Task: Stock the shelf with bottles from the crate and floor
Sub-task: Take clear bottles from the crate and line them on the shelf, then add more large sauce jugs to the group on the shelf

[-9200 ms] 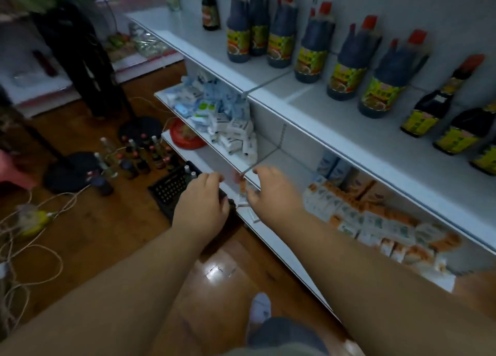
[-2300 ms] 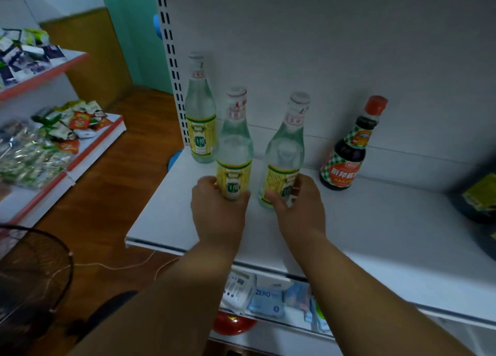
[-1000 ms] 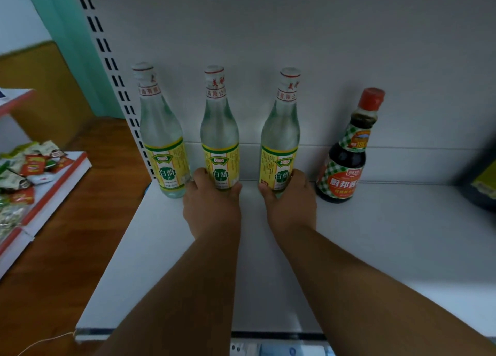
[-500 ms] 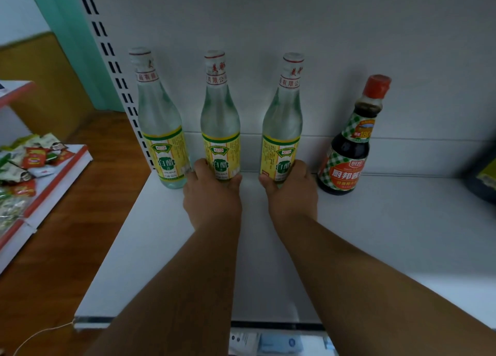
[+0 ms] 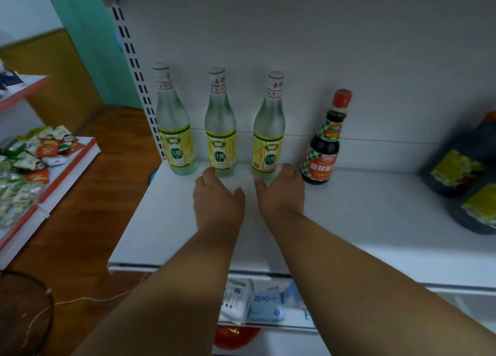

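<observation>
Neither grip holds a bottle: the left hand [image 5: 218, 194] and the right hand [image 5: 280, 190] lie low over the shelf [image 5: 166, 221] with fingers loosely extended, fingertips at or just short of the bottle bases. Contact cannot be confirmed from this view.

Landmark: the soy bottle [image 5: 324, 141], dark, red-capped, upright against the back panel.

- Three clear bottles with yellow labels stand upright in a row to the left of the soy bottle, along the back panel.
- The nearest clear bottle [image 5: 268, 130] stands just beside the soy bottle, not touching it; the right hand sits in front of it.
- The middle bottle [image 5: 220, 127] stands one place further left; the left hand sits in front of it.
- The end bottle [image 5: 174, 127] stands furthest left, next to the slotted upright.
- Large dark jugs [image 5: 467, 173] stand well to the right of the soy bottle.

Step in hand, as judged: release after placement of two bottles. Both stand level and unsupported.

Next move, as judged: draw both hands straight back without brushing the bases, then fetch more bottles. Neither crate nor floor stock is in view. Free shelf remains in front of the row.
</observation>
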Action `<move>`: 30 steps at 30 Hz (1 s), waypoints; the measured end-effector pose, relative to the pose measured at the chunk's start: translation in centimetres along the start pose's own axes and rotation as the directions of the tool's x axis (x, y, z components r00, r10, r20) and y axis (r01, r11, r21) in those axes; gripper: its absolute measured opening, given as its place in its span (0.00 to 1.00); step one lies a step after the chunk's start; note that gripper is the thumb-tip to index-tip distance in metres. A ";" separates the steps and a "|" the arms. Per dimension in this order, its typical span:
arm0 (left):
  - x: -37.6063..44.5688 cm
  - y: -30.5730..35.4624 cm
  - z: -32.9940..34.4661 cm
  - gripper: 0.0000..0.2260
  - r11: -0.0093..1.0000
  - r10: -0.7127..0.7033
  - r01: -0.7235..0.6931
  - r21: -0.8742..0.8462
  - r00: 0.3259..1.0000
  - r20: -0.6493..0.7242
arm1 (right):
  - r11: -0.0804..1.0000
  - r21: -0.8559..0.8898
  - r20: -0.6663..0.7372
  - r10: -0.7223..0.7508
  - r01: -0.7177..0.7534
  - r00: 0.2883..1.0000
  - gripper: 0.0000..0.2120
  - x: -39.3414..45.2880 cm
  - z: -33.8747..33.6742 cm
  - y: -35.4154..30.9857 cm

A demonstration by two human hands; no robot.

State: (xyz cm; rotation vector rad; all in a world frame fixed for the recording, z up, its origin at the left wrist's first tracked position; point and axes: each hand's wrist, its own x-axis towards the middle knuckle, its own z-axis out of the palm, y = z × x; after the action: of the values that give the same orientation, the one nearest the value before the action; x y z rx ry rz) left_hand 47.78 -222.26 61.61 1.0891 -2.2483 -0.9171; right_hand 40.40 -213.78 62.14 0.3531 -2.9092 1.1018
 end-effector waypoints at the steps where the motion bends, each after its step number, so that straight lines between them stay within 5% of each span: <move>1: -1.3 0.0 -0.7 0.30 1.000 0.020 -0.020 -0.001 1.000 0.014 | 1.000 -0.017 0.012 -0.016 0.016 1.000 0.31 -0.8 -0.8 0.0; 7: -8.0 -0.4 -5.2 0.23 0.975 0.169 -0.181 0.128 0.980 0.101 | 0.988 -0.079 0.118 -0.122 0.132 0.985 0.28 -6.4 -5.4 -0.3; 15: -15.3 -0.9 -10.5 0.22 0.925 0.254 -0.254 0.284 0.966 0.038 | 0.940 -0.065 0.114 -0.326 0.335 0.938 0.26 -13.0 -9.6 -0.1; 22: -26.9 -4.9 -11.2 0.20 0.961 0.128 -0.128 0.246 0.992 0.017 | 0.884 0.096 0.214 -0.468 0.458 0.857 0.19 -21.2 -10.1 5.7; 30: -42.0 -13.2 -9.2 0.17 0.940 -0.202 0.155 0.304 0.971 0.127 | 0.795 0.029 0.561 -0.515 0.606 0.648 0.17 -30.6 -8.2 15.5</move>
State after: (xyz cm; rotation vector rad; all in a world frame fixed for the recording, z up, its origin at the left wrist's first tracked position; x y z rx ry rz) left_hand 84.28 -197.55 52.70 1.4172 -2.5049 -0.7777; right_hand 66.31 -190.85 55.49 1.6896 -2.8863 0.7239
